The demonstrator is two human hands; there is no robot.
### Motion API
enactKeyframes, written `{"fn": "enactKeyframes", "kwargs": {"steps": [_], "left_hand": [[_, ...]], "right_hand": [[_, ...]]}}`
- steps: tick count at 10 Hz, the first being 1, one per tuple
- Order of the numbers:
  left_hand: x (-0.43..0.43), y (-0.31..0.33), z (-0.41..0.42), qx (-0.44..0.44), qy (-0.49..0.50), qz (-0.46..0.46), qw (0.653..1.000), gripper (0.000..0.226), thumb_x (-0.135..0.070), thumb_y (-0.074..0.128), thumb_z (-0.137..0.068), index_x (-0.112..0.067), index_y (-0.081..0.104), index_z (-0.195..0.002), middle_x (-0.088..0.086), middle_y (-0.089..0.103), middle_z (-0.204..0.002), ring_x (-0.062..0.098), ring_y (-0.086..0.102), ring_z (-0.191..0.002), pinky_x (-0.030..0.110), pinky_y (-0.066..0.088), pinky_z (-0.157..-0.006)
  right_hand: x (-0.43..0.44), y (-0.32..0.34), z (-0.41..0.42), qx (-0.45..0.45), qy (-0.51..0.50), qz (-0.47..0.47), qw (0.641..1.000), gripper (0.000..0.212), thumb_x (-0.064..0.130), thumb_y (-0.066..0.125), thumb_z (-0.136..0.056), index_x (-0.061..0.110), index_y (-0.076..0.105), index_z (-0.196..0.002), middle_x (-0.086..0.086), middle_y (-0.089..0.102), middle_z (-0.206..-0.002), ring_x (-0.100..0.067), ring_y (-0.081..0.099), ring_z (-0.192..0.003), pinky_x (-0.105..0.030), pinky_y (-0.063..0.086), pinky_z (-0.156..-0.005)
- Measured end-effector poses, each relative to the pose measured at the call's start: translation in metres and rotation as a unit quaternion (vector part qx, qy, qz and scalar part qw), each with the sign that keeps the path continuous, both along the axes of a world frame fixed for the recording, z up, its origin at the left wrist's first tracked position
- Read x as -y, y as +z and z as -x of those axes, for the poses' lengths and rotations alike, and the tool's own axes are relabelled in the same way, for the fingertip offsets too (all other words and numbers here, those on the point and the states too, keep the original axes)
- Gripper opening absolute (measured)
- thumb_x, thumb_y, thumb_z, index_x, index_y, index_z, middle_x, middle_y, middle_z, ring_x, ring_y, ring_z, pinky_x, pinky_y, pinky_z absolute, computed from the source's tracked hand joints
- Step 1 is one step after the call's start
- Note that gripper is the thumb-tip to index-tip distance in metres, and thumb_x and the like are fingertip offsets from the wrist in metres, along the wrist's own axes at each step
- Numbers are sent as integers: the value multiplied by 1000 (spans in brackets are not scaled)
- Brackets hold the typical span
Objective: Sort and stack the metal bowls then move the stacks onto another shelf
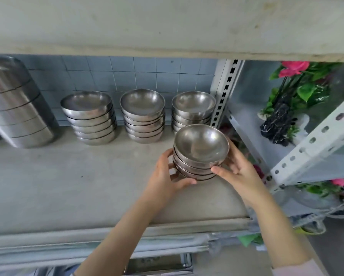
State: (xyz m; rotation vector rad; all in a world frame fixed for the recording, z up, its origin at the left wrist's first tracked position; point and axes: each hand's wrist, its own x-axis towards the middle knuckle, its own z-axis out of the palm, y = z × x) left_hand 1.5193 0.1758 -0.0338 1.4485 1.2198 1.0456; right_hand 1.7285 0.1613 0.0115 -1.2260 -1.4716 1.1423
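Observation:
A stack of several small metal bowls (201,150) is held between both my hands near the right end of the grey shelf (77,186). My left hand (167,176) grips its left side and bottom, my right hand (236,166) its right side. Whether the stack rests on the shelf or hangs just above it, I cannot tell. Behind it, along the tiled wall, stand three stacks of similar bowls: a left stack (89,118), a middle stack (143,116) and a right stack (193,108), the last partly hidden by the held stack.
A tall stack of larger upturned metal bowls (16,104) stands at the far left. A white perforated upright (225,90) bounds the shelf on the right. Beyond it is another rack with artificial flowers (298,84). Another shelf board (167,26) hangs low overhead.

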Motion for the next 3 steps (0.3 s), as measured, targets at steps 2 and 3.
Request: {"fn": "enactKeyframes", "kwargs": {"steps": [2, 3], "left_hand": [[-2, 6, -1, -28, 3, 9, 1000, 96, -28, 90, -60, -29, 31, -136, 4, 46, -139, 9, 54, -117, 26, 51, -96], [14, 12, 3, -72, 2, -12, 997, 107, -52, 78, -61, -23, 23, -147, 1, 35, -149, 12, 47, -128, 31, 41, -107]], "right_hand": [[-4, 2, -2, 4, 4, 26, 1000, 94, 32, 80, -68, 35, 35, -151, 27, 51, -142, 9, 47, -131, -13, 39, -107], [11, 8, 2, 32, -52, 11, 998, 102, 45, 78, -67, 38, 26, -155, 21, 37, -154, 6, 40, -137, -17, 36, -109]]}}
